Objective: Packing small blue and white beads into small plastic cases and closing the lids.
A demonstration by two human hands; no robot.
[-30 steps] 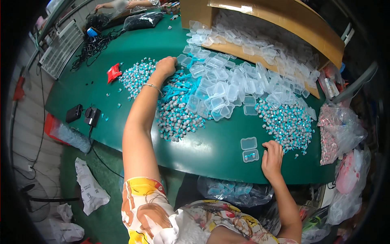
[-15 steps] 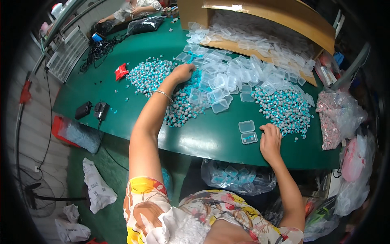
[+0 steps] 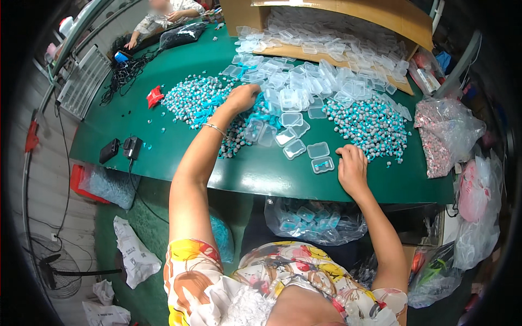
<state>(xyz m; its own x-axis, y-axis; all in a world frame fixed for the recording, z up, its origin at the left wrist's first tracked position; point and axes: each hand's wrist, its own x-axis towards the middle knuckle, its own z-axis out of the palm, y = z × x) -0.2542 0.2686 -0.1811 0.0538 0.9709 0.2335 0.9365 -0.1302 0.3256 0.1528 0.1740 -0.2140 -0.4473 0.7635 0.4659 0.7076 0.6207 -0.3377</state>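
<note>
My left hand (image 3: 243, 99) reaches over the middle of the table, bent fingers down at a heap of bright blue plastic pieces (image 3: 265, 112). Its fingertips are hidden, so what they hold cannot be made out. Around it lie a pile of small grey-and-blue beadlike pieces (image 3: 190, 98) and a heap of clear hinged plastic boxes (image 3: 304, 81). My right hand (image 3: 352, 167) rests on the table, fingers apart and slightly bent, holding nothing. Just left of it stands a small opened clear box (image 3: 322, 164) with blue-and-grey pieces inside. A second beadlike pile (image 3: 370, 127) lies beyond that hand.
A cardboard box (image 3: 326, 54) spills clear boxes at the back. Bags of pink pieces (image 3: 435, 146) stand at the right edge. A red packet (image 3: 155, 96), black adapters (image 3: 132, 146) and cables lie left. Another person (image 3: 163, 19) sits at the far left. Below hangs a bag of filled boxes (image 3: 315, 220).
The whole view has shifted. My left hand has come slightly nearer across the table. Blue pieces are spread over the left pile, and several clear boxes lie closer to the small opened box.
</note>
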